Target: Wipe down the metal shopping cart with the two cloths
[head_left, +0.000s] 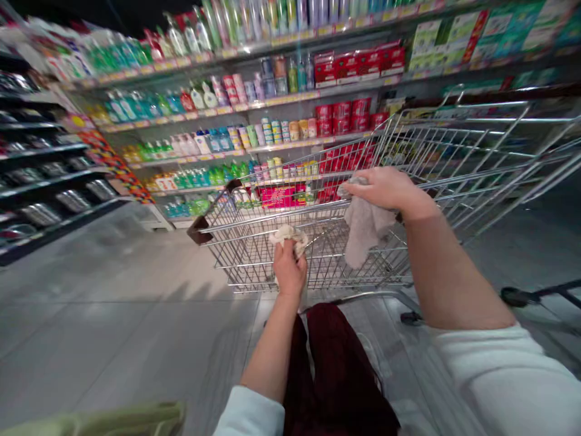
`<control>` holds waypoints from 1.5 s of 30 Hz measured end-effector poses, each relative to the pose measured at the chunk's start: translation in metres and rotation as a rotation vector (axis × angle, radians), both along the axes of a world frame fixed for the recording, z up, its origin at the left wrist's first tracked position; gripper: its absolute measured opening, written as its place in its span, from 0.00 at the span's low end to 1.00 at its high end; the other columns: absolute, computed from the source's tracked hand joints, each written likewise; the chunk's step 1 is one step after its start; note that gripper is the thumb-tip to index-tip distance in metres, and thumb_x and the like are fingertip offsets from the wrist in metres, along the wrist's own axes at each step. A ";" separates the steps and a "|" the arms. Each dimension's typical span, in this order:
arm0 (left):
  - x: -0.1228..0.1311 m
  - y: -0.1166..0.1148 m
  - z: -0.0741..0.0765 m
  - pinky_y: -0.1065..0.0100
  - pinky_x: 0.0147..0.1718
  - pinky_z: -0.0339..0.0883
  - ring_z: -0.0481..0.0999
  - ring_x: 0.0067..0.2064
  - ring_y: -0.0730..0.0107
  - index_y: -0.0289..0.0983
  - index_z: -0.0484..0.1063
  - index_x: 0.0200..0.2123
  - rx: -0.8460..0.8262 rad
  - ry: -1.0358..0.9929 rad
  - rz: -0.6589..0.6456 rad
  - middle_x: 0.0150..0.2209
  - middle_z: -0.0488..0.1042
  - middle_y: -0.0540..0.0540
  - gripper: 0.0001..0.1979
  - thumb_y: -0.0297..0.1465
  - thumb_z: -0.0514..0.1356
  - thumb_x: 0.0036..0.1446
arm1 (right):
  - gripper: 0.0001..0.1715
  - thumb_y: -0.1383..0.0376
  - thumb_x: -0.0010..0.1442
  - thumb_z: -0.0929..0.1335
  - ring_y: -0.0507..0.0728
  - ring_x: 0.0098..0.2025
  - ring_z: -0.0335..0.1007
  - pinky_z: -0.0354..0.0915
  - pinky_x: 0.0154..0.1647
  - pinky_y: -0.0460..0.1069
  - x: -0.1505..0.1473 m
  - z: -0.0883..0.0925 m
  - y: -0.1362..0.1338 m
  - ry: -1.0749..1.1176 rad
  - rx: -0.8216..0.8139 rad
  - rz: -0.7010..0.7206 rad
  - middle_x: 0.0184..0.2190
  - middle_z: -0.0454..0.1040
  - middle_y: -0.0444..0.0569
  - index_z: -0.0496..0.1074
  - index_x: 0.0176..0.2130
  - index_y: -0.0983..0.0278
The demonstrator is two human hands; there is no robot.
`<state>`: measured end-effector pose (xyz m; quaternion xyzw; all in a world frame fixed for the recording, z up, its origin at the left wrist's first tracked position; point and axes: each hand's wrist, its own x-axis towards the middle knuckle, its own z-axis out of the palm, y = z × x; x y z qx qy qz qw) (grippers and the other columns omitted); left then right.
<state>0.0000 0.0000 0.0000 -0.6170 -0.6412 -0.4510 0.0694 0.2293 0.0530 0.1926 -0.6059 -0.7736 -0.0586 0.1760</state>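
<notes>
A metal wire shopping cart point(254, 233) stands right in front of me, its basket showing nothing inside. My left hand point(289, 266) is closed on a cream cloth point(290, 236) at the near side of the basket. Over the basket, my right hand point(385, 188) grips a greyish-pink cloth point(365, 230) whose loose end hangs down along the wire side. Part of that cloth pokes out past the fingertips. Whether the right hand also touches the cart's top rail I cannot tell.
Shelves point(200, 115) packed with bottles, tubs and boxes run behind the cart. Metal pots point(72, 200) fill a dark rack at left. More carts nest at right, with a caster wheel point(515, 297) near the floor. Something pale green point(100, 421) lies at bottom left.
</notes>
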 end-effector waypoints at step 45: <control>-0.047 0.002 0.004 0.56 0.48 0.68 0.76 0.47 0.51 0.36 0.77 0.36 -0.101 -0.079 0.164 0.40 0.77 0.37 0.11 0.31 0.57 0.51 | 0.36 0.38 0.60 0.61 0.68 0.55 0.72 0.66 0.56 0.62 0.000 -0.006 0.007 0.008 0.017 -0.047 0.51 0.78 0.54 0.77 0.53 0.56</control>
